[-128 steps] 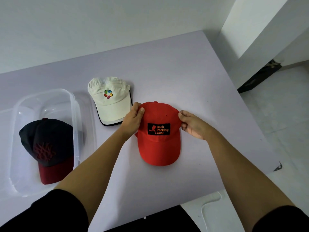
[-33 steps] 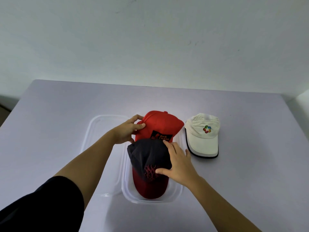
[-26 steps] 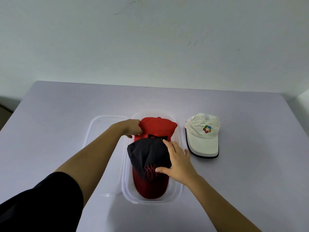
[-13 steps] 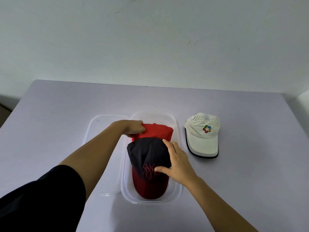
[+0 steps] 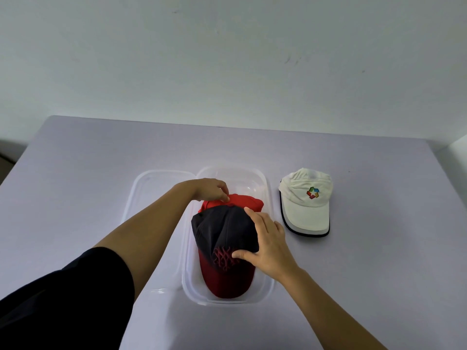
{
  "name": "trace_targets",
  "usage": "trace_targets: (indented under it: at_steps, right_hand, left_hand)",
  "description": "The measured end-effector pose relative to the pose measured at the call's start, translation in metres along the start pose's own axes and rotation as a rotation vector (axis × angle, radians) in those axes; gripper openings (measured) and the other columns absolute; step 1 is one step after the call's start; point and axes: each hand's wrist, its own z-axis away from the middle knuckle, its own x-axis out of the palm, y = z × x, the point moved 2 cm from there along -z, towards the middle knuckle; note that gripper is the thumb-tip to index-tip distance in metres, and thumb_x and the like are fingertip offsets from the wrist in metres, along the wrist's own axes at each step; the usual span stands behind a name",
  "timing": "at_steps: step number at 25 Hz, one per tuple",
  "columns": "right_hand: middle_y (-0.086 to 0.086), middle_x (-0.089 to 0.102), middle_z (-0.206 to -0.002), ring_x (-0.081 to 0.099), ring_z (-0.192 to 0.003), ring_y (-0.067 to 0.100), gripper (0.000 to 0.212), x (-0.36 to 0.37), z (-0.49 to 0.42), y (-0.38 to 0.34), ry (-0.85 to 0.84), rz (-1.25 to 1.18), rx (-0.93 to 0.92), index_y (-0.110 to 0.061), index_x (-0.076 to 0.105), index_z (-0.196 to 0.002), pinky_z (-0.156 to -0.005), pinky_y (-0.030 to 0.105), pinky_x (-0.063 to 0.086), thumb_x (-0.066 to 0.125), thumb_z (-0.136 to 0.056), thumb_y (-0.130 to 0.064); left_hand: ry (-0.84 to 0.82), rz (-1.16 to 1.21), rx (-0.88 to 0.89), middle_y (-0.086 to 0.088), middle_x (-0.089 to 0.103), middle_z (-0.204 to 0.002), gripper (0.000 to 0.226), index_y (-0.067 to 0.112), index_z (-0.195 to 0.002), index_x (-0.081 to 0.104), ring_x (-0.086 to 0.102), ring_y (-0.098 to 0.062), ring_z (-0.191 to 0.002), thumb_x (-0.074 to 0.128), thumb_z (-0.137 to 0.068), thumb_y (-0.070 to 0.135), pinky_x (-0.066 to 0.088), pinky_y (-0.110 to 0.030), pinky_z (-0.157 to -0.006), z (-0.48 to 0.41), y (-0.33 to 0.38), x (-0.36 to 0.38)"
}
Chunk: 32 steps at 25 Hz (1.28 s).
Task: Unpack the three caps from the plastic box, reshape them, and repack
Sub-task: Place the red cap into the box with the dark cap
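A clear plastic box (image 5: 265, 286) stands mid-table. Inside it lies a dark cap with a dark-red brim (image 5: 225, 238). Behind and partly under that cap sits the red cap (image 5: 246, 201), only its crown showing. My left hand (image 5: 211, 190) pinches the red cap's back left edge at the box's rim. My right hand (image 5: 267, 242) lies spread on the dark cap's right side, thumb by its embroidered logo. A white cap with a coloured logo (image 5: 305, 200) rests on the table just right of the box.
The box's clear lid (image 5: 149, 195) lies flat against the box's left side, under my left forearm. A pale wall runs along the table's far edge. The table's right far corner meets a white ledge (image 5: 457, 145).
Five seconds ago the red cap sat on the table between both hands. Since then it went into the box behind the dark cap, and over the last second my left hand pushed it lower.
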Motion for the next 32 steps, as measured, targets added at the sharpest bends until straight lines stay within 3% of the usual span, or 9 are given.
trace_targets:
  at_steps: [4, 10, 13, 17, 19, 21, 24, 30, 32]
  right_hand:
    - [-0.006, 0.031, -0.142, 0.035, -0.131, 0.013, 0.093, -0.003, -0.004, 0.002, -0.07, 0.054, 0.041, -0.035, 0.012, -0.147, -0.112, 0.054, 0.021, 0.062, -0.074, -0.064]
    - [-0.001, 0.031, -0.145, 0.036, -0.132, 0.019, 0.082, -0.008, -0.016, 0.009, -0.259, 0.067, 0.123, -0.04, 0.001, -0.147, -0.111, 0.055, 0.022, 0.046, -0.084, -0.066]
    - [0.001, 0.044, -0.143, 0.042, -0.131, 0.021, 0.061, -0.008, -0.02, 0.015, -0.179, -0.142, 0.227, -0.029, 0.019, -0.146, -0.11, 0.053, 0.028, 0.037, -0.094, -0.054]
    - [0.0, 0.057, -0.112, 0.054, -0.11, 0.02, 0.045, -0.009, -0.029, 0.016, -0.133, -0.215, 0.282, -0.027, 0.041, -0.132, -0.1, 0.046, 0.041, 0.047, -0.093, -0.048]
    - [-0.007, 0.051, -0.112, 0.051, -0.112, 0.014, 0.056, -0.012, -0.031, 0.017, -0.062, -0.355, 0.301, -0.028, 0.039, -0.133, -0.102, 0.04, 0.042, 0.062, -0.084, -0.045]
    - [-0.008, 0.043, -0.133, 0.04, -0.128, 0.013, 0.086, -0.017, -0.035, 0.018, -0.072, -0.503, 0.323, -0.028, 0.027, -0.142, -0.108, 0.036, 0.036, 0.073, -0.073, -0.047]
    - [-0.002, 0.029, -0.151, 0.029, -0.139, 0.019, 0.116, -0.017, -0.046, 0.024, -0.198, -0.411, 0.341, -0.033, 0.013, -0.147, -0.113, 0.046, 0.028, 0.071, -0.053, -0.069]
    - [-0.004, 0.04, -0.143, 0.034, -0.133, 0.022, 0.095, -0.019, -0.055, 0.027, -0.266, -0.066, 0.23, -0.031, 0.026, -0.143, -0.109, 0.056, 0.027, 0.058, -0.066, -0.076]
    - [-0.001, 0.04, -0.143, 0.034, -0.133, 0.023, 0.089, -0.018, -0.054, 0.026, -0.244, -0.085, 0.215, -0.027, 0.025, -0.143, -0.108, 0.054, 0.029, 0.061, -0.073, -0.066]
  left_hand:
    - [-0.032, 0.084, -0.031, -0.001, 0.051, -0.123, 0.027, 0.023, -0.113, 0.057, 0.05, -0.024, -0.115, 0.06, -0.086, 0.028, 0.045, -0.043, -0.1, 0.002, 0.0, -0.002]
    - [0.147, 0.061, 0.018, -0.005, 0.054, -0.126, 0.037, 0.021, -0.122, 0.052, 0.053, -0.023, -0.11, 0.06, -0.087, 0.03, 0.045, -0.033, -0.094, 0.008, -0.008, 0.002]
    - [0.217, 0.166, 0.109, -0.003, 0.059, -0.122, 0.025, 0.024, -0.115, 0.056, 0.055, -0.019, -0.105, 0.056, -0.091, 0.029, 0.045, -0.029, -0.087, 0.015, -0.013, 0.007]
    - [0.208, 0.319, 0.188, -0.001, 0.053, -0.125, 0.033, 0.026, -0.119, 0.056, 0.055, -0.018, -0.104, 0.055, -0.09, 0.01, 0.047, -0.03, -0.089, 0.024, -0.023, 0.014]
    - [0.196, 0.372, 0.213, 0.002, 0.051, -0.125, 0.04, 0.026, -0.122, 0.055, 0.057, -0.017, -0.096, 0.056, -0.088, 0.005, 0.05, -0.026, -0.078, 0.029, -0.025, 0.013]
    - [0.19, 0.421, 0.223, 0.004, 0.051, -0.123, 0.043, 0.025, -0.122, 0.055, 0.058, -0.017, -0.09, 0.055, -0.087, 0.0, 0.05, -0.023, -0.07, 0.033, -0.025, 0.012]
    - [0.181, 0.465, 0.244, 0.005, 0.052, -0.121, 0.041, 0.021, -0.118, 0.055, 0.058, -0.019, -0.09, 0.051, -0.086, -0.004, 0.052, -0.026, -0.072, 0.039, -0.026, 0.013]
    - [0.166, 0.397, 0.18, 0.005, 0.063, -0.097, 0.014, 0.018, -0.094, 0.065, 0.058, -0.016, -0.089, 0.052, -0.094, 0.019, 0.048, -0.024, -0.078, 0.049, -0.025, 0.018]
    - [0.131, 0.367, 0.156, 0.002, 0.064, -0.097, 0.027, 0.016, -0.095, 0.067, 0.059, -0.015, -0.093, 0.054, -0.093, 0.04, 0.046, -0.027, -0.082, 0.051, -0.023, 0.016]
